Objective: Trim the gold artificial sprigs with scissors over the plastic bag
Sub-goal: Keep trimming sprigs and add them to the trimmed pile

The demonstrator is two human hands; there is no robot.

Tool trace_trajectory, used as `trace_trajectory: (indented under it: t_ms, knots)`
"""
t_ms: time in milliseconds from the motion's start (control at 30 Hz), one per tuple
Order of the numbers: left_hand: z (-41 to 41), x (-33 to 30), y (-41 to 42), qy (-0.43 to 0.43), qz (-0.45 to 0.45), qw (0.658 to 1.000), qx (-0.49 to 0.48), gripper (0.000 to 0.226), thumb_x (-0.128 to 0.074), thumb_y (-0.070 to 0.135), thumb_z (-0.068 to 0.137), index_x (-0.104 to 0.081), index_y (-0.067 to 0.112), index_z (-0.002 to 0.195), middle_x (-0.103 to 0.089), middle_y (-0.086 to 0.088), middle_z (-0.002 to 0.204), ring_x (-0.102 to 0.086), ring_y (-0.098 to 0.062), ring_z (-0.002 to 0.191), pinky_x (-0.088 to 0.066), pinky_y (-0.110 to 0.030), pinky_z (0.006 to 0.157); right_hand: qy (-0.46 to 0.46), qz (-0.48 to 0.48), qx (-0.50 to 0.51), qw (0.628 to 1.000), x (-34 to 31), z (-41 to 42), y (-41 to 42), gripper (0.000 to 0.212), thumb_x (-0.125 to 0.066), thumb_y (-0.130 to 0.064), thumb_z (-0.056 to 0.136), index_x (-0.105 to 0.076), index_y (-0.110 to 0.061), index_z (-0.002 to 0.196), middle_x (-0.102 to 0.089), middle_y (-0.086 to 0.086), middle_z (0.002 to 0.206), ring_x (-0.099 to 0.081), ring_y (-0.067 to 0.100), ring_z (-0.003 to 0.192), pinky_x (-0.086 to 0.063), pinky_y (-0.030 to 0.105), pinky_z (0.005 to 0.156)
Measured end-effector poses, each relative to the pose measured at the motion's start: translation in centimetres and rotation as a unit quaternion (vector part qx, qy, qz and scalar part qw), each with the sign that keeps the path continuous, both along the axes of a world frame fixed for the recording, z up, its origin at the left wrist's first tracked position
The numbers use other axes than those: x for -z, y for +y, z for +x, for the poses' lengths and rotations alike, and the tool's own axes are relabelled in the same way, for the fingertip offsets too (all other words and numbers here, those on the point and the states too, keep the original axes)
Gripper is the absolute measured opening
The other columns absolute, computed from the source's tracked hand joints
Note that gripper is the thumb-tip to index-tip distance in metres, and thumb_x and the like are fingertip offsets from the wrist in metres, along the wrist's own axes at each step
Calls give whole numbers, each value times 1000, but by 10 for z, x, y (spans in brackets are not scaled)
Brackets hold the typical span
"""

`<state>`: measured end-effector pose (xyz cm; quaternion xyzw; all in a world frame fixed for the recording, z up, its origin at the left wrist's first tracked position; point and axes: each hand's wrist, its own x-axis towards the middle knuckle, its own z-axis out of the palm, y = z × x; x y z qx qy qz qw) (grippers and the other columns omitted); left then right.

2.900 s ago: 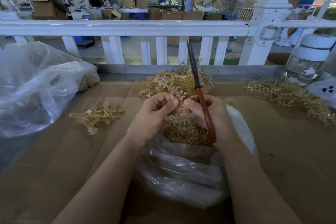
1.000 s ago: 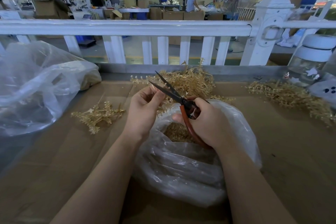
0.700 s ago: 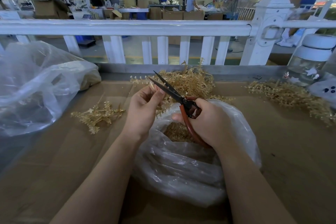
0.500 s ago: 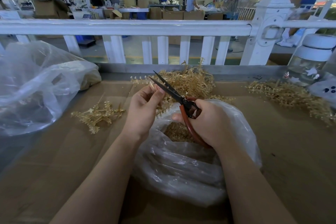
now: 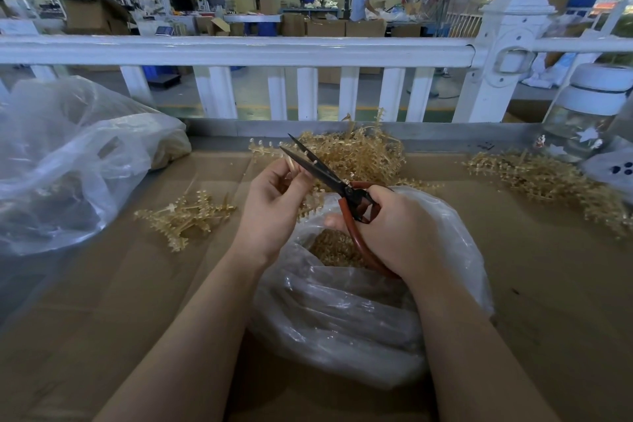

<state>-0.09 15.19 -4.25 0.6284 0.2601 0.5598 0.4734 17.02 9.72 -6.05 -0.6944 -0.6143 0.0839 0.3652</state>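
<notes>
My left hand [image 5: 274, 205] pinches a gold sprig [image 5: 310, 204] above the mouth of the clear plastic bag [image 5: 342, 319]. The sprig's stem end pokes up between my fingertips, and its leafy part hangs down behind the hand. My right hand [image 5: 397, 233] grips the red-handled scissors [image 5: 346, 195]. Their dark blades are parted and point up-left, with the stem lying at the blades. Gold cuttings [image 5: 334, 248] lie inside the bag under both hands.
A heap of gold sprigs [image 5: 356, 158] lies behind the bag, another heap [image 5: 548, 181] at the right, a few sprigs [image 5: 185, 216] at the left. A large plastic bag [image 5: 68, 164] fills the left. A glass jar [image 5: 589, 113] stands far right. A white railing [image 5: 239, 51] borders the cardboard-covered table [image 5: 102, 301].
Since 2.9 s ago my right hand swung the scissors from upright to pointing up-left and parted the blades at the sprig stem. Over the last second the hands have barely moved.
</notes>
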Motion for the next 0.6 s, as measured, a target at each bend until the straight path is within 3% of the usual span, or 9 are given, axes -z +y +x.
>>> trace_trajectory:
  t_ms: [133, 300, 433, 500, 600]
  knots:
    - [0, -1, -2, 3, 7, 1000, 8, 26, -58, 9, 98, -69, 28, 82, -59, 17, 68, -49, 2, 61, -41, -10, 60, 3, 1, -7, 1000, -1, -1, -1, 55, -62, -89, 65, -59, -45, 99, -60, -25, 76, -59, -1, 77, -41, 20, 60]
    - [1, -1, -2, 4, -5, 1000, 12, 22, -55, 7, 99, -64, 21, 85, -56, 17, 67, -46, 2, 58, -39, -10, 57, 11, 3, -19, 1000, 0, -2, -1, 66, -64, -87, 66, -65, -41, 112, -65, -22, 92, -63, 3, 87, -46, 20, 66]
    - [1, 0, -1, 6, -1, 1000, 17, 17, -52, 7, 99, -63, 16, 89, -56, 20, 62, -49, 3, 55, -39, -7, 55, 21, 6, -27, 999, -1, -2, -2, 62, -63, -88, 64, -64, -43, 107, -65, -23, 90, -60, -3, 83, -44, 18, 63]
    - [1, 1, -1, 6, -2, 1000, 16, 13, -54, 12, 95, -64, 17, 88, -53, 17, 60, -43, 1, 52, -36, -9, 52, 24, 7, -28, 999, 0, -3, -2, 58, -62, -88, 63, -62, -46, 103, -64, -23, 87, -60, -3, 81, -42, 17, 62]
    - [1, 2, 1, 4, -14, 1000, 14, 12, -55, 17, 89, -65, 20, 83, -53, 10, 63, -39, -1, 51, -35, -12, 50, 23, 15, -21, 999, 0, -3, -1, 68, -61, -90, 61, -65, -44, 111, -67, -23, 89, -61, -3, 84, -44, 17, 64]
